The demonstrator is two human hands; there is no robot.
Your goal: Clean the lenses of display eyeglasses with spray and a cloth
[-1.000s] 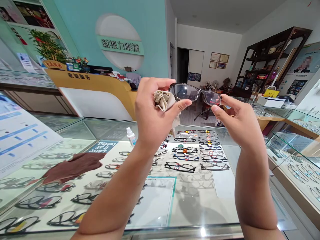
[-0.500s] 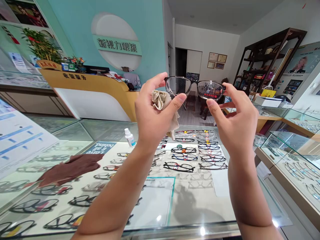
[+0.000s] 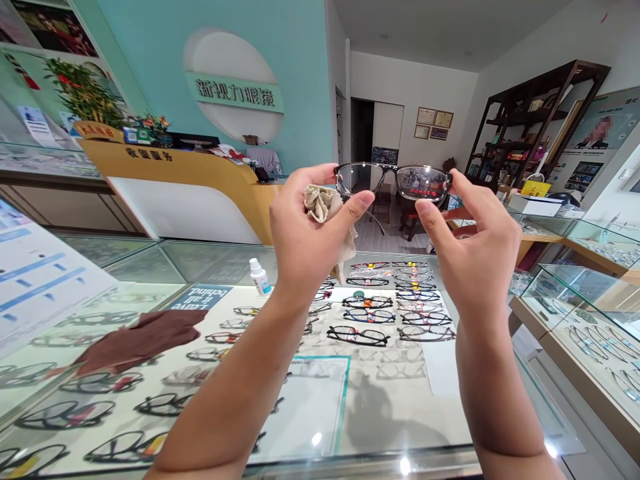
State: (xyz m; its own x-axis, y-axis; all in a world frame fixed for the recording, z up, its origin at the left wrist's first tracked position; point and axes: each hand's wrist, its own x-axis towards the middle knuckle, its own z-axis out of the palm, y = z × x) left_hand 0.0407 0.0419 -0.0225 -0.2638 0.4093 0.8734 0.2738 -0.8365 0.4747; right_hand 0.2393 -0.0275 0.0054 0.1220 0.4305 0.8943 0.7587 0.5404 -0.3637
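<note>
A pair of dark-framed eyeglasses is held up in the air between my hands, lenses upright, with red lettering on the right lens. My left hand pinches the left end of the frame and also clutches a crumpled beige cleaning cloth against the palm. At the frame's right end, the thumb and fingers of my right hand grip the rim and hinge. One temple arm hangs down behind the left lens; the other is mostly hidden by my right hand.
Below my arms is a glass display counter with rows of eyeglasses. A small white bottle and a brown cloth lie on it. Another glass case stands at right, a reception desk beyond.
The eyeglasses have tilted and dropped slightly between my fingers, so a temple arm shows more below the left lens. Both hands keep their hold.
</note>
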